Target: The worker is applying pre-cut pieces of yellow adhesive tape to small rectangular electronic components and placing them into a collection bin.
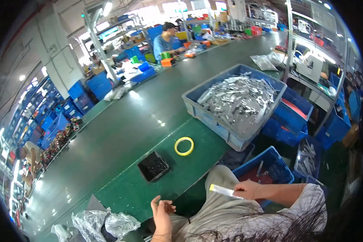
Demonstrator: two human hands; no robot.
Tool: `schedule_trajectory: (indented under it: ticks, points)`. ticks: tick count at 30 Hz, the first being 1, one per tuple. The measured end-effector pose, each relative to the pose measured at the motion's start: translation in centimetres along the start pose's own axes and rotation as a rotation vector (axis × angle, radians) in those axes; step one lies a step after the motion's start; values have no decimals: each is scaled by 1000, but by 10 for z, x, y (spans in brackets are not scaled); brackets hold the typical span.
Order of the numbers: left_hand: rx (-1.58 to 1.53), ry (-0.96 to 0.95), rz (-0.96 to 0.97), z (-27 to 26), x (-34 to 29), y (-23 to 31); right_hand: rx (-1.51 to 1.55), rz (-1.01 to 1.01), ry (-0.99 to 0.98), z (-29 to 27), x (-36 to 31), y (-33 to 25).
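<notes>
My right hand is closed around one end of a flat silver metal strip with a yellow tip, held over my right thigh. In front of my lap, near the bench edge, my left hand is raised with loosely bent fingers apart and nothing visible in it. Beyond that hand, a small black bin filled with small dark pieces stands on the green bench. To its right lies a roll of yellow tape. A large blue-grey crate holds a heap of shiny metal strips.
Clear plastic bags lie at the near left of the bench. A blue basket and other crates stand low on my right. The dark belt runs along the bench's far side. Across it sits another person.
</notes>
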State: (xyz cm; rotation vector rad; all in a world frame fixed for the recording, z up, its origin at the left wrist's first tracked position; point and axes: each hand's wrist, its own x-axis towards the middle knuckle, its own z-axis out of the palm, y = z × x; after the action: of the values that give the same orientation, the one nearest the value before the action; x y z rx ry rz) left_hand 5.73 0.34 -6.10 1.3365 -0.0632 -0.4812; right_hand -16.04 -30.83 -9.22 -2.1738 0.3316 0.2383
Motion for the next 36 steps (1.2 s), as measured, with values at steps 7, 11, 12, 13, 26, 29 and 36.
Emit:
schedule_trajectory:
  ticks: [7,11,12,13,26,29,36]
  points:
    - [24,31,-12,-4,12,-6,640,349,555,1,-38,17]
    - [85,21,4,-3,10,-12,125,-131,655,-24,-27,-2]
    - [71,27,7,-1,8,-12,-11,-216,705,-46,-22,-29]
    - [58,20,10,1,7,-10,-309,-482,908,-65,-4,-27]
    - [87,-2,76,-6,10,-10,-1024,170,645,-230,187,-55]
    - [112,-14,116,-11,15,-18,-1122,122,632,-231,198,-43]
    - [57,-48,91,-12,13,-21,-1217,68,555,-230,195,-54]
